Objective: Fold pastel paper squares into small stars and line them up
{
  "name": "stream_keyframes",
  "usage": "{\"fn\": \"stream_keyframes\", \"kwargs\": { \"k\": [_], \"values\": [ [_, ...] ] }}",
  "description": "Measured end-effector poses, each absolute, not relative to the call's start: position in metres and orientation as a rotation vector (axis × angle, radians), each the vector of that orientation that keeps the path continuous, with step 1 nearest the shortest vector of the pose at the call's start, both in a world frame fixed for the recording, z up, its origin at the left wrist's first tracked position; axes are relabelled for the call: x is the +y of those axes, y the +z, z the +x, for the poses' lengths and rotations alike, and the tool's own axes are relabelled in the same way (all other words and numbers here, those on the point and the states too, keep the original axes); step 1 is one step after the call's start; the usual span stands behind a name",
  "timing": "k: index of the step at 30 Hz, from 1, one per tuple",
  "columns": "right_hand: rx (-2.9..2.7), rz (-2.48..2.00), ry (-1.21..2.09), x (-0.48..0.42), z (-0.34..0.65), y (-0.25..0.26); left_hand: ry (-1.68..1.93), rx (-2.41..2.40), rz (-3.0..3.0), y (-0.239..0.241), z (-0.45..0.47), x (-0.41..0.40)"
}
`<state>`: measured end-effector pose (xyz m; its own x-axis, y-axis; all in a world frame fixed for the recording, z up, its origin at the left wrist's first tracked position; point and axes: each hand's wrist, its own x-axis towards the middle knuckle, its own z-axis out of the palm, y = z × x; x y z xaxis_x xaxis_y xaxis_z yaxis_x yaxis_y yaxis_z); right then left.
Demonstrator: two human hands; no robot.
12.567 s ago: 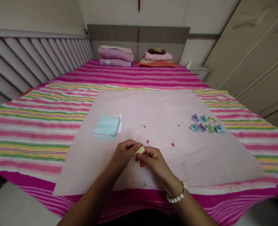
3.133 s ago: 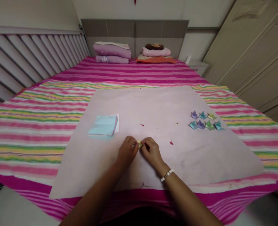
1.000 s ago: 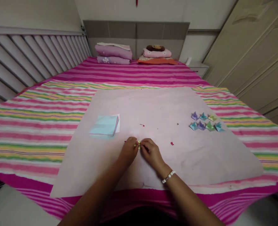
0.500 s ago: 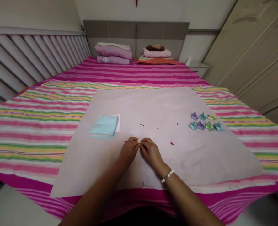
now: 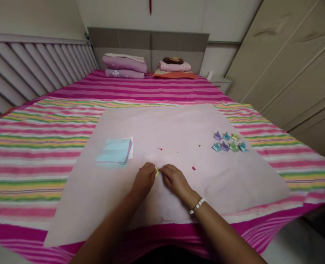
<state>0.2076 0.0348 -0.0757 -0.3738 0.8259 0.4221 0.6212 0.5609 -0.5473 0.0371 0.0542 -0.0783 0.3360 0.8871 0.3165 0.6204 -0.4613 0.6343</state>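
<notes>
A small piece of folded yellow paper sits between my two hands, low over the pale sheet. My left hand pinches its left side. My right hand, with a white bead bracelet at the wrist, has its fingertips closed on or against the right edge; the finger contact is partly hidden. Left of the hands lies a stack of light blue square paper. Several folded paper shapes in purple, blue, green and yellow stand in two rows at the right.
Small red bits, one with a thin dark stem and a red scrap, lie on the sheet. Striped bedding surrounds it. Folded bedding is stacked by the headboard. A slatted rail runs along the left.
The view has shifted, so the scene sits further left. My hands have drawn slightly apart, and more of the yellow paper shows between them.
</notes>
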Motion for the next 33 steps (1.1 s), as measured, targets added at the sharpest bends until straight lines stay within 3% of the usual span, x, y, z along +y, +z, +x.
{"fn": "stream_keyframes", "kwargs": {
  "k": [9, 17, 25, 33],
  "values": [
    [-2.391, -1.203, 0.178, 0.032, 0.218, -0.051, 0.858, 1.177, 2.233, -0.073, 0.036, 0.061],
    [-2.443, -1.291, 0.281, 0.029, 0.239, -0.042, 0.92, 1.152, 2.182, -0.084, 0.049, 0.062],
    [-2.021, -1.489, 0.34, 0.028, 0.294, -0.033, 1.026, 1.294, 2.105, -0.086, 0.036, 0.058],
    [-1.656, -1.812, 0.119, 0.054, 0.369, -0.03, 1.054, 1.411, 2.08, -0.108, 0.004, 0.055]
  ]
}}
